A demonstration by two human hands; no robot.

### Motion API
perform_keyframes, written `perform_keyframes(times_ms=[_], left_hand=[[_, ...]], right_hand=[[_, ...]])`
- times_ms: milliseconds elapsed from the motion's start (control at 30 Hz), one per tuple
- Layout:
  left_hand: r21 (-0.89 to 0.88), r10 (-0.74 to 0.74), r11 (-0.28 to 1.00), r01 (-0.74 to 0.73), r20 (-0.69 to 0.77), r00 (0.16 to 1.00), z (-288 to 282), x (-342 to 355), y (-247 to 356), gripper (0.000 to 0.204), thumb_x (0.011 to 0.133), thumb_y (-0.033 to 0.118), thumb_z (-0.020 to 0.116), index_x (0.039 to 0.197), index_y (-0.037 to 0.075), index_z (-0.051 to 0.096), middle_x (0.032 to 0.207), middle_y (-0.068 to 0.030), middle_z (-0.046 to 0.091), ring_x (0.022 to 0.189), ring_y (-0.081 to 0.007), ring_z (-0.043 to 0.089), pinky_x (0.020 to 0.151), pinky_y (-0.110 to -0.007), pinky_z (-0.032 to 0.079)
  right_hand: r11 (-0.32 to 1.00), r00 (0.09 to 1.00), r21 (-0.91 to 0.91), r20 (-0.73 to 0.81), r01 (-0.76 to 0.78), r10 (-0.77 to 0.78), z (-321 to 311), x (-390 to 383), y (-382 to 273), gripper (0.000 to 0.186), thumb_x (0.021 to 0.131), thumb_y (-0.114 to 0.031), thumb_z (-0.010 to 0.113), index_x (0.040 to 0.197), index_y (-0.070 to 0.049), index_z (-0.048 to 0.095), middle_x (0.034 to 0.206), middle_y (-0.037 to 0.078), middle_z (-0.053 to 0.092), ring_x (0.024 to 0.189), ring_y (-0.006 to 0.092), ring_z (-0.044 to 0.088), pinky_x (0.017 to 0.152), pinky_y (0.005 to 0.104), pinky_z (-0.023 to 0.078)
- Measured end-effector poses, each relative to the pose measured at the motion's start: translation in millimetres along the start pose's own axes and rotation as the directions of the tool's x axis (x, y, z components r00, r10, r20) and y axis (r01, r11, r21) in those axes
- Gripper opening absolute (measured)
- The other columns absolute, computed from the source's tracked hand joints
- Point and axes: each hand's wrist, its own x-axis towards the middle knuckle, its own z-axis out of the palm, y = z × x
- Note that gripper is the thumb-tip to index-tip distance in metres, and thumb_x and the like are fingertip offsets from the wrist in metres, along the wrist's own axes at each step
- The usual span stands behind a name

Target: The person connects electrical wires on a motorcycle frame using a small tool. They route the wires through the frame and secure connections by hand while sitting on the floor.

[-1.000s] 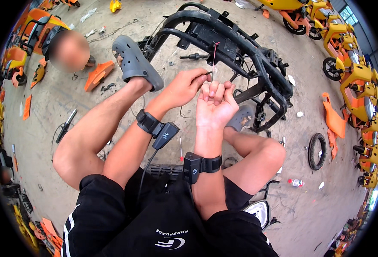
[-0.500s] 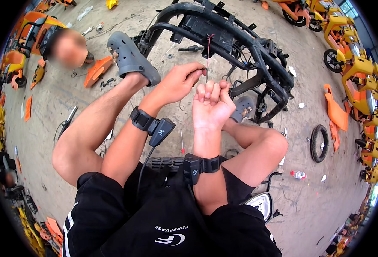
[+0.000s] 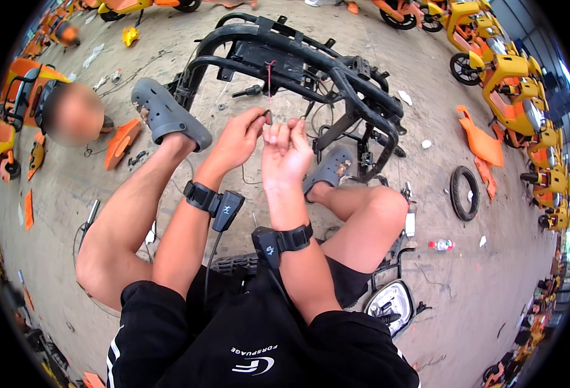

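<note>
A thin red wire [image 3: 270, 87] hangs from the black scooter frame [image 3: 336, 71] in front of me. My left hand [image 3: 234, 141] is closed, thumb and forefinger pinching the wire's dark lower end. Close beside it, palm up, my right hand [image 3: 286, 158] has its fingers curled in and thumb and forefinger together. What those fingers hold is too small to tell. A dark cable [image 3: 309, 110] passes just beyond the right fingertips. Both hands are just short of the frame, between my two grey clogs [image 3: 172, 115].
An orange panel [image 3: 123, 143] and a black grip-like part [image 3: 247, 91] lie on the floor. To the right are a tyre [image 3: 455, 194], an orange body panel [image 3: 482, 143], a bottle [image 3: 441, 245] and a headlight unit [image 3: 388, 307]. Another person [image 3: 71, 110] is at the left; yellow scooters [image 3: 511, 84] line the right.
The whole view has shifted, so the frame and hands appear further left. My left hand still pinches the wire. The right forefinger and thumb now point up more.
</note>
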Motion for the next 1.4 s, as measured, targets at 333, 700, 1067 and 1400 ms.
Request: perform_keyframes(times_ms=[333,700,1067,1400], left_hand=[[0.041,0.291,0.956,-0.289,-0.182,0.939,0,-1,-9,0.029,0.097,0.006,0.049,0.123,0.001,0.06,0.08,-0.0086,0.062,0.07,-0.0169,0.055,0.068,-0.032,0.048],[-0.653,-0.178,0.735,0.182,0.074,0.981,-13,13,7,0.032,0.103,0.024,0.05,0.11,-0.003,0.065,0.086,-0.0069,0.068,0.07,-0.0115,0.061,0.066,-0.026,0.051],[-0.734,-0.278,0.629,0.255,0.094,0.956,-4,36,26,0.02,0.096,0.015,0.06,0.1,-0.002,0.068,0.085,-0.0099,0.07,0.074,-0.0151,0.064,0.071,-0.026,0.05],[-0.671,-0.334,0.688,0.277,0.045,0.941,1,40,32,0.019,0.096,0.015,0.059,0.098,-0.003,0.067,0.079,-0.0072,0.067,0.073,-0.0147,0.061,0.072,-0.026,0.049]], right_hand=[[0.901,0.943,-0.304,0.217,0.309,-0.251,50,22,9,0.025,0.106,-0.023,0.042,0.09,-0.006,0.05,0.054,-0.001,0.037,0.046,0.0085,0.031,0.053,0.0271,0.034],[0.985,0.946,-0.086,0.304,0.149,-0.117,30,7,-5,0.028,0.107,-0.023,0.033,0.089,-0.007,0.047,0.051,-0.004,0.02,0.049,0.011,0.02,0.063,0.0316,0.031],[0.984,0.973,-0.113,0.202,0.138,-0.113,23,-8,-6,0.025,0.105,-0.02,0.036,0.086,-0.008,0.046,0.05,-0.004,0.017,0.047,0.0112,0.017,0.064,0.031,0.031],[0.949,0.976,-0.27,0.182,0.164,-0.117,23,-39,-16,0.024,0.105,-0.02,0.038,0.085,-0.007,0.045,0.05,-0.005,0.017,0.046,0.0102,0.017,0.066,0.0315,0.031]])
